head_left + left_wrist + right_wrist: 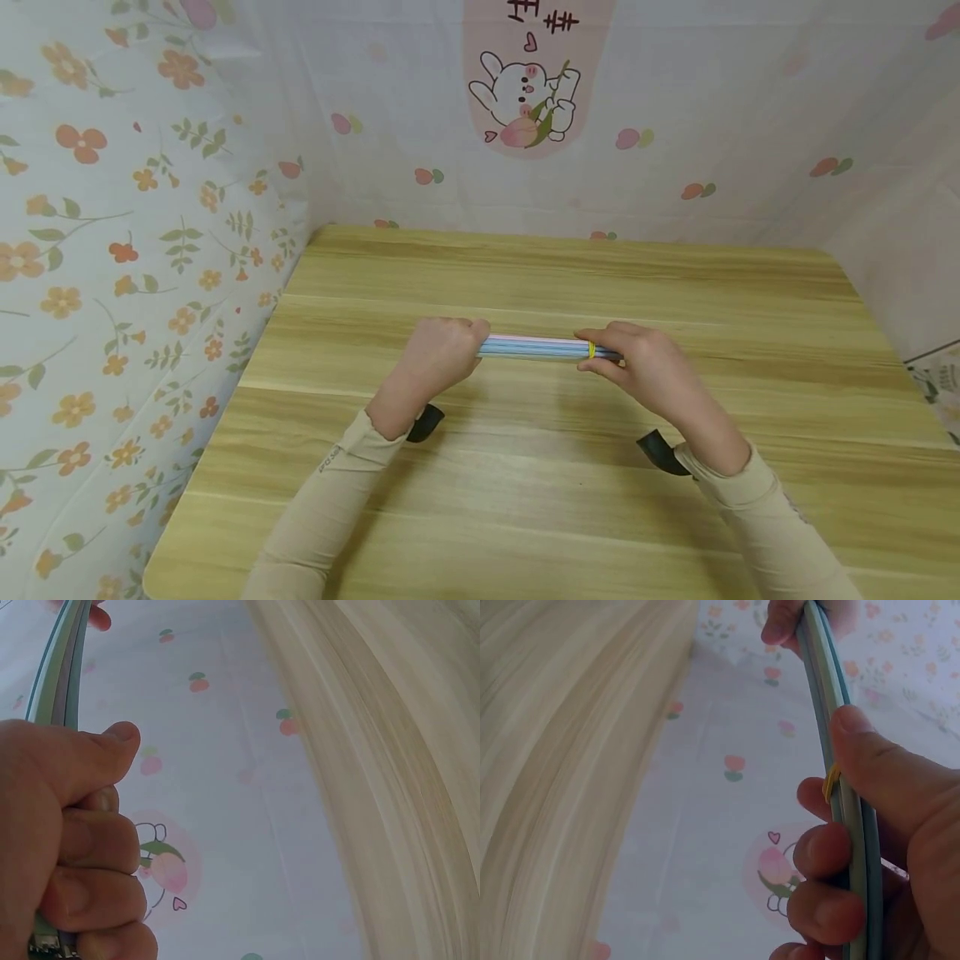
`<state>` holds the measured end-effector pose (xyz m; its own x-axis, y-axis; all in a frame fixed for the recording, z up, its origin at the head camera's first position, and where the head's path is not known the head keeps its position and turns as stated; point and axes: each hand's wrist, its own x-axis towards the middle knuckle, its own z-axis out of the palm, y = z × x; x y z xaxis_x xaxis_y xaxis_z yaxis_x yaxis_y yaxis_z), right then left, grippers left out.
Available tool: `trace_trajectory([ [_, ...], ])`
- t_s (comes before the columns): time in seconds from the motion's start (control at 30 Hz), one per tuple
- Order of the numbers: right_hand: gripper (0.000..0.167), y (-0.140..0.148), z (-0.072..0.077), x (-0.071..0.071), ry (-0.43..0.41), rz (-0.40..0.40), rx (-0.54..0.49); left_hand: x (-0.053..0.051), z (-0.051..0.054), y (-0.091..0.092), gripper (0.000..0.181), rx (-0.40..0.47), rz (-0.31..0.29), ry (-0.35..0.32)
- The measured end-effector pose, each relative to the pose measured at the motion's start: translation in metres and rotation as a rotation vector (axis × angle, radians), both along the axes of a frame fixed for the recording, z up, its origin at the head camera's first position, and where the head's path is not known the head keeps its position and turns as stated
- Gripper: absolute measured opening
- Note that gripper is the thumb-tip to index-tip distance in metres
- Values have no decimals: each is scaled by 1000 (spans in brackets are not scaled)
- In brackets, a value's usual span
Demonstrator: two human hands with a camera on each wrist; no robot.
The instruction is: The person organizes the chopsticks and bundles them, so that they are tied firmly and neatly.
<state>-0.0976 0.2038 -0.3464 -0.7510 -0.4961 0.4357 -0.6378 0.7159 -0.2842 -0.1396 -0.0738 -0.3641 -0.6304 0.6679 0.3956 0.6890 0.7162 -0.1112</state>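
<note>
Both hands hold a bundle of slim pastel pencils (532, 347) level above the wooden table, blue, green and pink along its length. My left hand (442, 354) grips the bundle's left part with a closed fist. In the left wrist view, shiny metallic bits (46, 945) show below that fist, at the pencils' end. A yellow rubber band (592, 349) is wound around the bundle toward its right end. Beside the band, my right hand (648, 362) holds the bundle between thumb and curled fingers. The palms hide parts of both ends.
Under the hands lies a wood-grain table (525, 500) with rounded corners. A white printed cloth (375, 83) with a rabbit picture hangs behind it, and a flowered cloth (172, 283) along the left. Black curved pieces (426, 423) stick out by both wrists.
</note>
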Motion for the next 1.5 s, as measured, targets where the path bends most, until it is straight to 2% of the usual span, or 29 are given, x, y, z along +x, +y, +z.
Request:
trace_trajectory([
  [0.17, 48, -3, -2, 1, 32, -24, -21, 2, -1, 1, 19, -1, 3, -13],
  [0.33, 54, -6, -3, 3, 6, -58, -26, 2, 0, 0, 19, -9, -2, 1],
  [0.5, 53, -3, 1, 6, -110, -69, -22, 2, 0, 0, 21, -18, 4, 13],
  [0.63, 39, 3, 10, 9, -237, -68, -37, 2, 2, 1, 20, -18, 1, 11],
  [0.73, 30, 5, 17, 11, -275, -69, -12, 3, 3, 1, 20, -14, -2, 10],
  [1.0, 21, 0, 25, 13, -203, -65, 130, 4, 4, 1, 20, -30, -14, 27],
  [1.17, 23, -6, 26, 11, -195, -40, 128, 5, 5, 0, 19, -26, -6, 24],
  [1.5, 39, -7, 19, 6, -169, -1, 93, 4, 3, -4, 19, -16, -1, 13],
])
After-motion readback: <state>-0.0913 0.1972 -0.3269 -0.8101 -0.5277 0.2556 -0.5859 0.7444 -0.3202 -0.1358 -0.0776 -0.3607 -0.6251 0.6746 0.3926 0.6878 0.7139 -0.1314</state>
